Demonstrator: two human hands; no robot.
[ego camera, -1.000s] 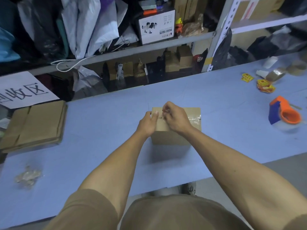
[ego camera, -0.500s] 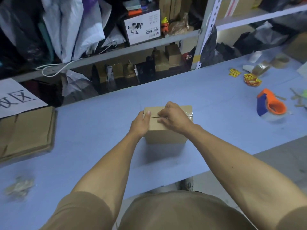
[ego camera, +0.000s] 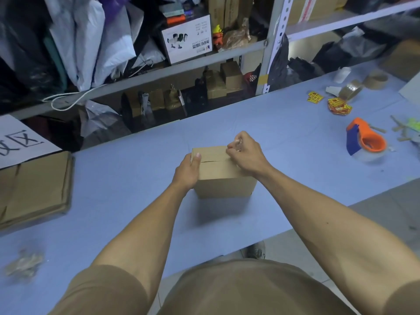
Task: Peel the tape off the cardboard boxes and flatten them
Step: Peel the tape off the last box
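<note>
A small brown cardboard box stands upright on the blue table, its top flaps closed along a centre seam. My left hand grips the box's left side, thumb resting on the top edge. Over the box's right top end, my right hand pinches a strip of clear tape that is lifted off the seam. The right end of the box top is hidden under that hand.
Flattened cardboard lies stacked at the table's left. A crumpled wad of tape sits near the front left. An orange-and-blue tape dispenser, tape rolls and yellow labels lie to the right. Cluttered shelves run behind the table.
My right hand has moved rightward along the box's seam, pulling the clear tape off the top. My left hand keeps its hold on the left side. The camera has shifted.
</note>
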